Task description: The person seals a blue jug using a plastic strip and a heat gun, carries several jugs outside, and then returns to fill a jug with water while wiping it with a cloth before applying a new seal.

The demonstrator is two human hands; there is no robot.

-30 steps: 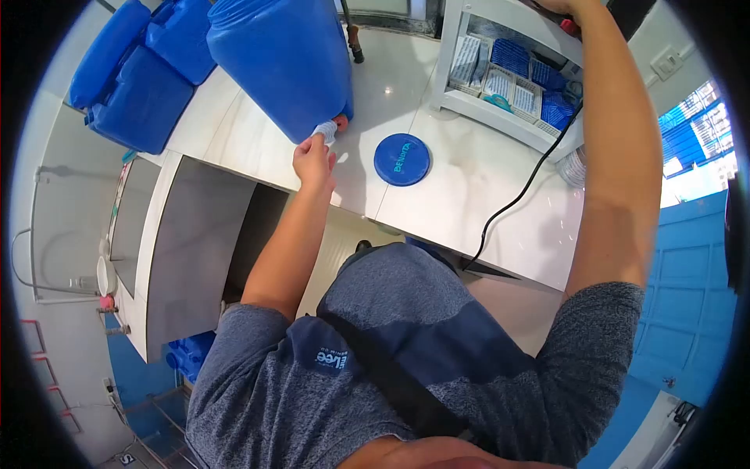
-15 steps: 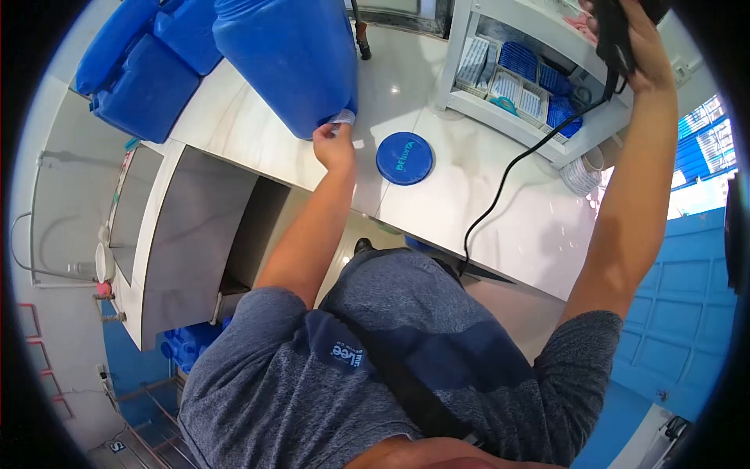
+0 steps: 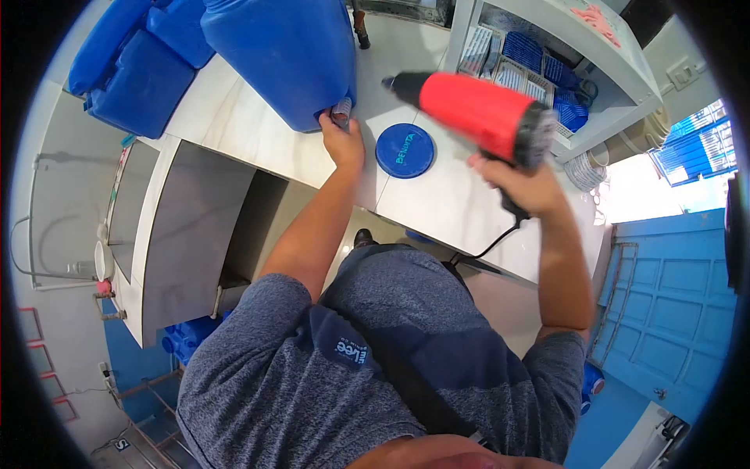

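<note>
My right hand (image 3: 523, 184) grips the handle of a red and black heat gun (image 3: 476, 109). Its black nozzle points left, towards the large blue jug (image 3: 277, 59), with a gap between them. At the jug's lower corner, my left hand (image 3: 342, 144) has thumb and finger either side of a small translucent plastic sleeve (image 3: 341, 109). The sleeve sits at the jug's outlet, and what lies beneath it is hard to make out. A round blue lid (image 3: 405, 151) with green handwriting lies flat on the counter between my hands.
More blue jugs (image 3: 141, 82) stand at the left on the white counter (image 3: 461, 211). A white shelf unit (image 3: 625, 74) with baskets of blue and white packs is at the back right. A black cord (image 3: 500, 241) runs from the heat gun over the counter's front edge.
My right hand has brought the heat gun down from the upper right to the middle, nozzle now facing left. My left hand has shifted slightly around the sleeve at the jug's outlet.
</note>
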